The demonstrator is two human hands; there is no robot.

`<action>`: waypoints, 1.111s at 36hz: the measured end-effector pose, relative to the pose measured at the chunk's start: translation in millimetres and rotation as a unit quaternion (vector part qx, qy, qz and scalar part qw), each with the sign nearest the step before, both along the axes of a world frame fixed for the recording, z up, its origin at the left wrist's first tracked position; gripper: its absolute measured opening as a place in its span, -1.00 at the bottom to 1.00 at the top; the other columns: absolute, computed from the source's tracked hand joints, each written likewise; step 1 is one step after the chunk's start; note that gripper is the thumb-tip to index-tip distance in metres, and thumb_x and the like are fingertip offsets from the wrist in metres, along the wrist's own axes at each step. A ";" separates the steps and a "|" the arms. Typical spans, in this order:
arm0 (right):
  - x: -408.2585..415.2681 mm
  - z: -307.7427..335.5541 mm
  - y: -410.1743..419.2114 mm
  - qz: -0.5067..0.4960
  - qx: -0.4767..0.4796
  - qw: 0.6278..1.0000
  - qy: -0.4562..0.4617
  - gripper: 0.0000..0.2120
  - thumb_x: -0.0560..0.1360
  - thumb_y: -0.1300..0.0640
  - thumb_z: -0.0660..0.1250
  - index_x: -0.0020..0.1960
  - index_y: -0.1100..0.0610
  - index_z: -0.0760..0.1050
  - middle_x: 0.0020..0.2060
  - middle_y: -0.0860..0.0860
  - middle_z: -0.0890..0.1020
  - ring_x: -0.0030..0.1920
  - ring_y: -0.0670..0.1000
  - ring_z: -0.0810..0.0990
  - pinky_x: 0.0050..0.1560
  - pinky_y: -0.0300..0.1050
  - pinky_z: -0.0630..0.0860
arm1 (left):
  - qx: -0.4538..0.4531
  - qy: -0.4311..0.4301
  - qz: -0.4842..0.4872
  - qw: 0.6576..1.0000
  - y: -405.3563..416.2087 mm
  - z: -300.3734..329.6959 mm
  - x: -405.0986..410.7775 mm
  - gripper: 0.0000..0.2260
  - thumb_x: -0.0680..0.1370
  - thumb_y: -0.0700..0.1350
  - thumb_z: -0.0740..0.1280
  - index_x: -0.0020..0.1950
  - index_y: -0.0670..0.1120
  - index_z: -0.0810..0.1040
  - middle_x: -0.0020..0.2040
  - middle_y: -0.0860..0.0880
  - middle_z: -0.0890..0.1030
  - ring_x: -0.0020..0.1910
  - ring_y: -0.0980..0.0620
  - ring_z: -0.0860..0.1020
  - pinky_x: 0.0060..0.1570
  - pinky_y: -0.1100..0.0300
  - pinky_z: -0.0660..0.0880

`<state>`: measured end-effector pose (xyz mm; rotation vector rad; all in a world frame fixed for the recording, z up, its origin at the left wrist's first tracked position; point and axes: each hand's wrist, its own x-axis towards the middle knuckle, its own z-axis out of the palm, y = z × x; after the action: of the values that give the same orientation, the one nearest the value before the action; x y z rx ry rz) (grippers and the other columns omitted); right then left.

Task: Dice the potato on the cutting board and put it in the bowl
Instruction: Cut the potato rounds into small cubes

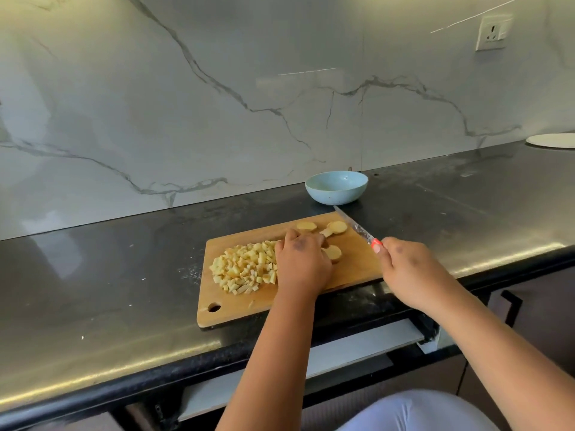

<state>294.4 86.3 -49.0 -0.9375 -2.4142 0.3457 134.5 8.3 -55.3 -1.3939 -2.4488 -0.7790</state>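
Note:
A wooden cutting board [236, 306] lies on the black counter. A heap of diced potato [245, 267] covers its left half. Several round potato slices [337, 227] lie on its far right part. My left hand [301, 262] reaches over the board with its fingers curled down on the slices beside the dice; what they grip is hidden. My right hand [410, 272] holds a knife [354, 227] by its red handle, blade pointing away over the board's right corner toward the bowl. The light blue bowl [336, 188] stands empty behind the board, near the wall.
The black counter [109, 275] runs left and right, backed by a white marble wall. A white round plate [552, 140] sits at the far right. A wall socket [493, 32] is high on the right. A drawer below the counter stands partly open.

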 end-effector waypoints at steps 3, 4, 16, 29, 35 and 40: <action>-5.6 -4.5 -10.4 0.011 -0.020 1.000 -0.016 -0.78 0.67 0.05 0.07 -0.05 0.09 0.43 -0.35 -0.04 0.48 -0.42 -0.09 0.44 -0.47 -0.27 0.20 | -0.009 -0.008 -0.012 1.000 -4.8 -1.2 3.1 -0.68 0.58 -0.18 0.15 0.20 0.05 0.60 0.25 0.06 0.57 0.33 0.01 0.30 0.30 0.03 0.15; -6.7 -4.7 -13.6 0.011 -0.019 1.000 -0.015 -0.80 0.66 0.07 0.10 -0.02 0.11 0.46 -0.34 -0.05 0.49 -0.41 -0.11 0.45 -0.47 -0.28 0.22 | -0.017 -0.006 -0.017 1.000 -6.8 -1.8 4.0 -0.68 0.58 -0.18 0.13 0.20 0.05 0.60 0.26 0.08 0.56 0.34 0.01 0.29 0.32 0.02 0.14; -12.1 1.0 -25.4 -0.013 0.026 0.999 0.044 -0.95 0.60 0.15 0.21 -0.03 0.06 0.43 -0.29 -0.07 0.47 -0.34 -0.14 0.42 -0.44 -0.29 0.22 | -0.043 0.025 -0.034 0.998 -10.9 2.1 11.7 -0.74 0.56 -0.17 0.10 -0.03 0.02 0.57 -0.02 0.05 0.58 0.20 0.00 0.34 0.23 -0.02 0.08; -14.5 -15.7 -40.4 -0.022 0.077 0.995 0.054 -0.94 0.53 0.27 0.30 -0.03 0.15 0.50 -0.30 0.03 0.51 -0.34 0.08 0.45 -0.37 -0.10 0.37 | -0.085 0.023 -0.069 0.994 -29.0 -10.3 13.4 -0.58 0.60 -0.16 0.06 0.43 0.08 0.41 0.41 0.10 0.45 0.46 -0.01 0.19 0.47 -0.13 -0.16; -9.0 -13.9 -41.4 -0.010 0.081 0.995 0.058 -0.95 0.51 0.27 0.33 -0.08 0.15 0.53 -0.40 0.02 0.50 -0.44 0.02 0.41 -0.48 -0.16 0.32 | -0.075 0.030 -0.048 0.996 -30.0 -11.5 18.4 -0.57 0.60 -0.17 0.04 0.44 0.07 0.39 0.38 0.09 0.48 0.43 -0.07 0.22 0.46 -0.15 -0.26; -6.9 -11.6 -45.0 -0.021 0.046 0.998 0.040 -0.93 0.54 0.24 0.27 -0.10 0.13 0.51 -0.43 0.02 0.47 -0.45 0.01 0.42 -0.48 -0.07 0.38 | -0.079 0.040 -0.050 0.995 -29.3 -9.9 20.7 -0.56 0.60 -0.18 0.04 0.45 0.05 0.38 0.44 0.08 0.42 0.44 -0.08 0.21 0.46 -0.14 -0.26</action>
<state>287.5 41.3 -60.6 -0.9151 -2.3145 0.2492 155.3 -20.9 -65.2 -1.5814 -2.4404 -0.5470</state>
